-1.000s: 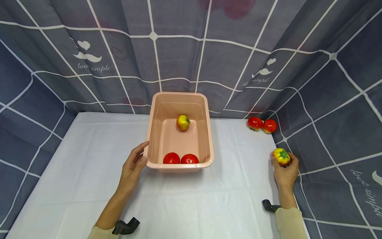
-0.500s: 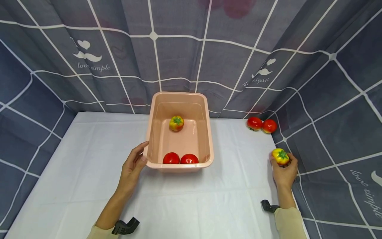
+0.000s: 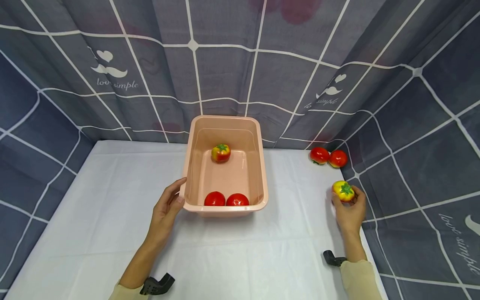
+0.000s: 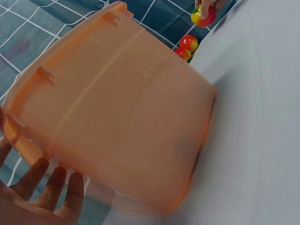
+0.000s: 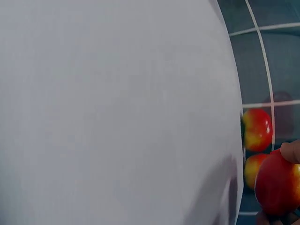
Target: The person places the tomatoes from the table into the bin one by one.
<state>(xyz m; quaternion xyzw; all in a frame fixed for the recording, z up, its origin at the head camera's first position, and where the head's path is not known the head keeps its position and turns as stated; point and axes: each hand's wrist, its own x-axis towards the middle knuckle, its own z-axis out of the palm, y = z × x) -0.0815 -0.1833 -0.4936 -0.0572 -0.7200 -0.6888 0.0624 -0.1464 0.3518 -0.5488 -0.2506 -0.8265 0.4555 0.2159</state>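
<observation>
In the head view a pink plastic tub (image 3: 236,175) stands mid-table. My left hand (image 3: 165,210) holds its left rim near the front corner; the left wrist view shows several of its fingers (image 4: 56,187) along the tub's side. At the table's right edge my right hand (image 3: 350,208) grips a yellow-and-red tomato (image 3: 343,191), green stem end facing up. The right wrist view shows that tomato's red side (image 5: 276,187) between thumb and fingers. Inside the tub a yellow-red tomato (image 3: 221,153) lies toward the back, and two red tomatoes (image 3: 215,198) sit behind the front wall, partly hidden.
Two more red tomatoes (image 3: 319,155) lie side by side at the table's back right corner, beyond my right hand. A white cloth (image 3: 123,200) covers the table. Grey checked curtains (image 3: 225,75) hang close around the back and both sides.
My right hand has moved left and slightly away from me with the tomato. The tomato at the back of the tub has rolled left and turned. My left hand has stayed at the rim.
</observation>
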